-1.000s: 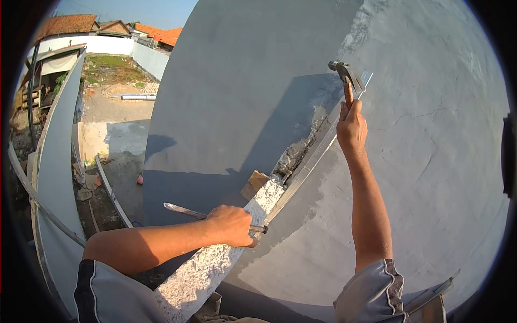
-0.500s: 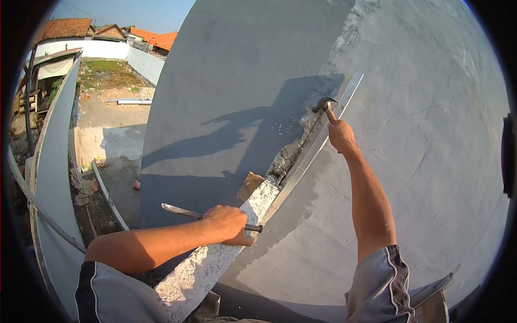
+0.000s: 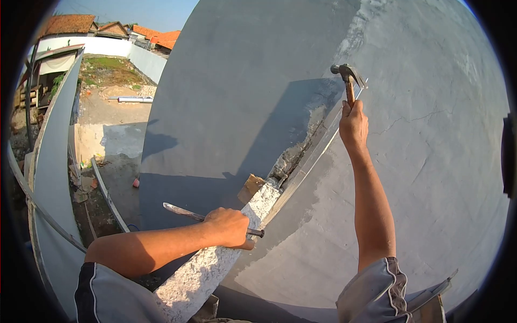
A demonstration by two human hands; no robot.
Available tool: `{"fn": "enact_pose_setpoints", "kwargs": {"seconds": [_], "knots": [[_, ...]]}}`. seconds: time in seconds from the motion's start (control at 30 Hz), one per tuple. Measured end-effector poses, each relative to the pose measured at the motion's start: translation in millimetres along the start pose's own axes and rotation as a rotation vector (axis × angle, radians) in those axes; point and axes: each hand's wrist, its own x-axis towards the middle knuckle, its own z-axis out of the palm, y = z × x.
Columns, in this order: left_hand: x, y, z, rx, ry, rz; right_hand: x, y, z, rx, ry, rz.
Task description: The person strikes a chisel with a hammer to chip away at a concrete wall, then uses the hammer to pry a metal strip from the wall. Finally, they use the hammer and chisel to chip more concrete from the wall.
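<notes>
My left hand (image 3: 227, 228) is closed around a metal chisel (image 3: 183, 211) and rests on the rough white concrete beam (image 3: 196, 280). The chisel's flat end points left and its head sticks out on the right. My right hand (image 3: 354, 128) grips the wooden handle of a claw hammer (image 3: 349, 72), raised in front of the grey wall (image 3: 420, 177). Below the hammer runs a long straight strip (image 3: 318, 153) along the wall, beside a chipped, broken groove (image 3: 293, 156). A brown block (image 3: 251, 188) sits at the beam's upper end.
At the left, a tall thin wall (image 3: 56, 161) curves past a long pale strip (image 3: 110, 196). Farther down lies a yard with pipes (image 3: 132, 99), a white boundary wall (image 3: 107, 47) and tiled roofs. Boards (image 3: 431, 307) stick up at the lower right.
Since half a second ago, my right hand and the hammer have moved up from the broken groove, and their shadow has shifted left. My left hand and the chisel have hardly moved.
</notes>
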Motion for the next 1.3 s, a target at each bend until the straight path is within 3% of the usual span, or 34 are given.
{"fn": "enact_pose_setpoints", "kwargs": {"seconds": [0.07, 0.1, 0.13, 0.2, 0.3, 0.4, 0.43, 0.53, 0.73, 0.77, 0.8, 0.87, 0.9, 1.0, 1.13, 1.2, 1.23, 1.27, 1.3], "knots": [[1.9, -2.4, -1.9, 0.005, 0.016, 0.002, 2.4, 5.5, 13.8, 0.105, 0.177, -0.084], [2.5, -3.0, -1.7, 0.008, 0.034, 0.01, 2.0, 16.0, 29.0, 0.081, 0.159, -0.136], [0.6, -1.3, 2.1, 0.009, 0.041, 0.019, 8.6, 29.3, 36.9, -0.167, -0.114, -0.117], [-2.4, -1.9, 1.2, 0.012, 0.024, 0.022, 44.1, 40.9, 47.0, -0.262, -0.441, -0.036], [-3.0, 1.7, -7.0, 0.001, -0.031, 0.002, 29.4, -18.5, -2.6, -0.142, -0.134, -0.061], [-2.6, -0.2, -3.4, -0.003, 0.006, -0.01, 18.5, -25.3, -5.3, 0.155, 0.261, -0.22], [-1.4, -1.8, -4.0, -0.028, 0.02, -0.004, 18.2, -8.7, 16.6, 0.301, 0.385, -0.445], [-4.7, -0.1, -1.0, -0.066, 0.022, 0.002, 50.6, 61.8, 61.5, -0.269, -0.39, -0.093], [-2.8, 0.6, -4.5, 0.007, -0.009, -0.022, 18.5, -21.8, -15.5, 0.048, 0.094, -0.157], [0.1, -1.2, -4.2, 0.003, 0.004, -0.016, 12.4, -11.8, 1.9, 0.203, 0.239, -0.25], [2.0, -2.6, -2.5, -0.002, 0.014, -0.007, 14.2, 16.2, 28.0, 0.187, 0.22, -0.28], [-2.9, -2.5, 0.3, -0.106, 0.03, 0.011, 31.3, 32.7, 35.5, -0.279, -0.541, 0.059], [-1.6, -5.7, -0.1, -0.07, 0.028, 0.015, 30.8, -2.3, 6.2, -0.143, -0.59, 0.252], [1.0, -1.7, -5.4, -0.004, -0.03, 0.027, 31.3, -8.2, -1.9, -0.09, -0.208, 0.047], [-5.8, 4.5, -11.3, 0.026, -0.046, -0.048, 17.5, -22.1, -9.0, 0.209, 0.302, -0.159], [0.1, -3.4, -1.7, -0.038, 0.018, 0.002, 14.9, 15.8, 25.2, 0.017, 0.085, -0.155], [-0.5, -4.4, 3.3, -0.069, 0.048, 0.025, 17.3, 17.4, 22.3, -0.257, -0.273, -0.064], [-1.4, -2.7, 1.0, -0.053, 0.028, 0.025, 37.1, 29.2, 32.8, -0.246, -0.587, 0.134], [-2.2, -4.1, -4.6, -0.031, 0.011, 0.021, 39.9, 22.9, 27.3, -0.226, -0.494, 0.086]]}}
